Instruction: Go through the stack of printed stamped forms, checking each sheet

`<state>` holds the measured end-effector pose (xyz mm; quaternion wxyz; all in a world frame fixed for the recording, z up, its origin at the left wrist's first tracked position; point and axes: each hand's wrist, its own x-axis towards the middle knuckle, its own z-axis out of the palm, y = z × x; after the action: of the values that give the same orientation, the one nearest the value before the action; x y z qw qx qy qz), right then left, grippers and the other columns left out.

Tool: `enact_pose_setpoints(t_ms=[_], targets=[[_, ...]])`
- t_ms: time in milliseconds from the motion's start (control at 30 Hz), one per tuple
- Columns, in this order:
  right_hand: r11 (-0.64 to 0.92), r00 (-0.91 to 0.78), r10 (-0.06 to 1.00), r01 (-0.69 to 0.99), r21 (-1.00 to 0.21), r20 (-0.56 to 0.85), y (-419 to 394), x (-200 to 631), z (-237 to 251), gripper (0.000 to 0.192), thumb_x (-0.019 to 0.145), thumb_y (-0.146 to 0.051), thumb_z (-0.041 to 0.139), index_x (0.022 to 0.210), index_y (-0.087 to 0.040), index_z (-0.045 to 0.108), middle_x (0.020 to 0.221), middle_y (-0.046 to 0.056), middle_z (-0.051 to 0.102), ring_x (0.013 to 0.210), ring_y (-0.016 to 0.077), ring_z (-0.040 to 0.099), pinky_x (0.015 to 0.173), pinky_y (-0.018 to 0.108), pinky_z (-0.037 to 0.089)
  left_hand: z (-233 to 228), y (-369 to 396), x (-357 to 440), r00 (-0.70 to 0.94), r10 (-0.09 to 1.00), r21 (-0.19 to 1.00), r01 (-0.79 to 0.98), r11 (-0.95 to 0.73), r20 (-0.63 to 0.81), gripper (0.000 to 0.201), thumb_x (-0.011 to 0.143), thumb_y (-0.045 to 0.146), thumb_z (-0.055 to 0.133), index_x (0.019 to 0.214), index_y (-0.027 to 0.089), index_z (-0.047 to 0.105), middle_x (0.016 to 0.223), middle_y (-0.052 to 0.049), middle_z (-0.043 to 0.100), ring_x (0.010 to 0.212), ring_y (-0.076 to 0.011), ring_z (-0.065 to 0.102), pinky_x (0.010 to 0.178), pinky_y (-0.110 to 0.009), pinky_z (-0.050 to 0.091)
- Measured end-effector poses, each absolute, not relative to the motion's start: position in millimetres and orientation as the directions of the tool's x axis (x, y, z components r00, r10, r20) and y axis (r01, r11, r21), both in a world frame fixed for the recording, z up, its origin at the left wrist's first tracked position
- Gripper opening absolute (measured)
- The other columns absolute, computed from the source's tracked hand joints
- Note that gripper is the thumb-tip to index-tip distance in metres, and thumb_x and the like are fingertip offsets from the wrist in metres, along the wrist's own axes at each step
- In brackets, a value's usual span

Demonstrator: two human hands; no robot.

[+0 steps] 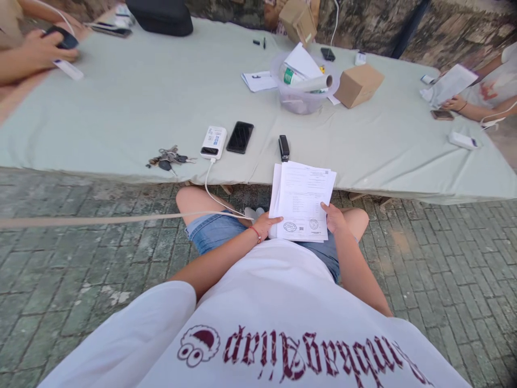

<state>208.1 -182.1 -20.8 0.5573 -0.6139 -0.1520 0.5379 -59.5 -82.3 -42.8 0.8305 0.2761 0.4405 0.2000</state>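
Observation:
A small stack of printed papers is held between both hands above my lap, its far edge at the table's front edge. The top sheet bears lines of text and round stamps near its lower end. My left hand grips the stack's left edge, thumb on top, fingers hidden beneath. On the opposite edge, my right hand pinches the sheets with the thumb over them. Just beyond the papers lies a black stapler on the table.
Keys, a white power bank with a cable, and a black phone lie left of the stapler on the covered table. Farther back are a plastic basin and a cardboard box. Other people sit around the table.

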Motion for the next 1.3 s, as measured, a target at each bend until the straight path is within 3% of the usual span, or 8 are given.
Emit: enact_pose_setpoints(t_ms=[167,267,400,533,667,933,1167,1300], targets=[[-0.419,0.117,0.827,-0.523,-0.742,-0.549,-172.7,217.1,-18.2,0.051,0.071,-0.038,0.090,0.114,-0.019,0.070,0.112,0.014,0.080,0.113,0.0358,0.074,0.102,0.057,0.060,-44.2,-78.6,-53.4,0.593,0.529,0.667,0.020,0.744,-0.608,0.076,0.034,0.035,0.105,0.102,0.011,0.080,0.120,-0.020,0.077,0.125,-0.0420,0.066,0.116,-0.057,0.046],[-0.484,0.127,0.789,-0.475,-0.735,-0.601,-167.3,218.0,-15.6,0.055,0.068,-0.031,0.094,0.117,-0.017,0.072,0.117,0.015,0.079,0.106,0.0369,0.077,0.097,0.059,0.063,-45.9,-72.4,-51.0,0.601,0.552,0.739,0.098,0.667,-0.578,0.074,0.036,0.034,0.104,0.103,0.012,0.080,0.121,-0.019,0.077,0.124,-0.0400,0.067,0.116,-0.055,0.045],[-0.434,0.241,0.796,-0.411,-0.802,-0.555,-163.0,214.6,-4.6,0.055,0.067,-0.030,0.096,0.116,-0.018,0.074,0.123,0.015,0.077,0.109,0.0372,0.076,0.097,0.058,0.064,-39.7,-53.9,-44.7,0.528,0.704,0.862,0.117,0.494,-0.475,0.064,0.047,0.033,0.100,0.104,0.015,0.076,0.120,-0.016,0.078,0.119,-0.0373,0.070,0.111,-0.056,0.048],[-0.296,0.343,0.850,-0.315,-0.901,-0.400,-151.7,213.6,18.5,0.055,0.069,-0.038,0.095,0.116,-0.021,0.074,0.126,0.012,0.076,0.118,0.0368,0.072,0.105,0.059,0.059,-15.5,-22.4,-27.7,0.496,0.839,0.964,-0.015,0.267,-0.224,0.055,0.062,0.032,0.090,0.112,0.016,0.073,0.125,-0.014,0.076,0.118,-0.0346,0.070,0.109,-0.054,0.051],[-0.066,0.449,0.884,-0.156,-0.986,-0.131,-121.0,216.2,50.3,0.056,0.069,-0.046,0.093,0.117,-0.022,0.074,0.128,0.010,0.075,0.129,0.0342,0.067,0.113,0.058,0.053,20.8,20.1,-7.0,0.434,0.900,0.978,-0.161,0.130,-0.048,0.046,0.068,0.031,0.084,0.109,0.014,0.072,0.117,-0.012,0.079,0.112,-0.0329,0.072,0.105,-0.053,0.054],[0.240,0.447,0.864,0.040,-0.970,0.233,-58.3,224.9,88.1,0.066,0.071,-0.051,0.091,0.127,-0.024,0.070,0.132,0.008,0.073,0.139,0.0310,0.059,0.118,0.050,0.048,80.3,81.2,-5.0,0.466,0.841,0.951,-0.257,-0.171,0.277,0.052,0.070,0.043,0.089,0.110,0.015,0.073,0.113,-0.011,0.079,0.119,-0.0350,0.069,0.106,-0.052,0.054],[0.109,0.286,0.945,0.190,-0.976,0.161,-64.5,235.6,78.3,0.077,0.071,-0.051,0.090,0.139,-0.029,0.061,0.150,0.007,0.061,0.143,0.0300,0.054,0.123,0.050,0.041,61.0,83.9,-28.8,0.525,0.819,0.973,-0.126,-0.194,0.232,0.070,0.066,0.052,0.091,0.121,0.015,0.069,0.122,-0.015,0.076,0.125,-0.0362,0.066,0.112,-0.054,0.049],[-0.042,0.279,0.960,0.224,-0.974,0.023,-68.7,240.6,70.3,0.079,0.071,-0.046,0.091,0.142,-0.033,0.059,0.148,0.003,0.063,0.148,0.0273,0.047,0.128,0.048,0.034,52.4,80.2,-29.9,0.564,0.807,0.985,-0.081,-0.155,0.173,0.068,0.063,0.049,0.093,0.117,0.014,0.070,0.119,-0.014,0.076,0.124,-0.0367,0.066,0.112,-0.055,0.047]])
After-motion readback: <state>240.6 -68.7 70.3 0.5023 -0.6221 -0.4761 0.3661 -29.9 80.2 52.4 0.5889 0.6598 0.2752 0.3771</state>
